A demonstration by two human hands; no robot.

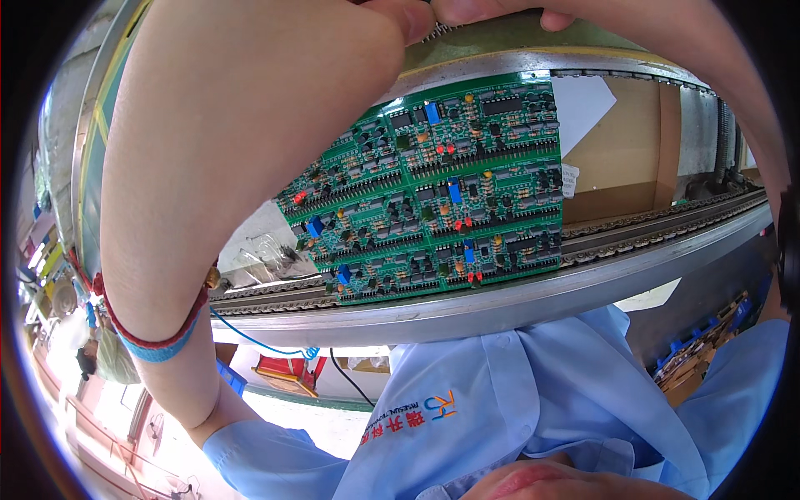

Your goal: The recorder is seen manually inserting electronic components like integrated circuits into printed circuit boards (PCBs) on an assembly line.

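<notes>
At the top edge, my left hand (408, 18) and my right hand (471, 10) meet with fingertips close together. Between them shows a small part with a row of metal pins (439, 32); most of it is hidden by the fingers and cut off by the picture's edge. Both hands look closed on it. Below them a green circuit board panel (425, 196) lies across the conveyor rails. It carries black chips, resistors, blue blocks and red LEDs in repeated sections. My left forearm covers its upper left part.
The near metal rail (467, 312) with its chain runs between my body and the panel; the far rail (600, 60) lies beyond it. Right of the panel are a cardboard box (621, 137) and a white sheet (583, 108). A blue coiled cord (308, 352) hangs below the near rail.
</notes>
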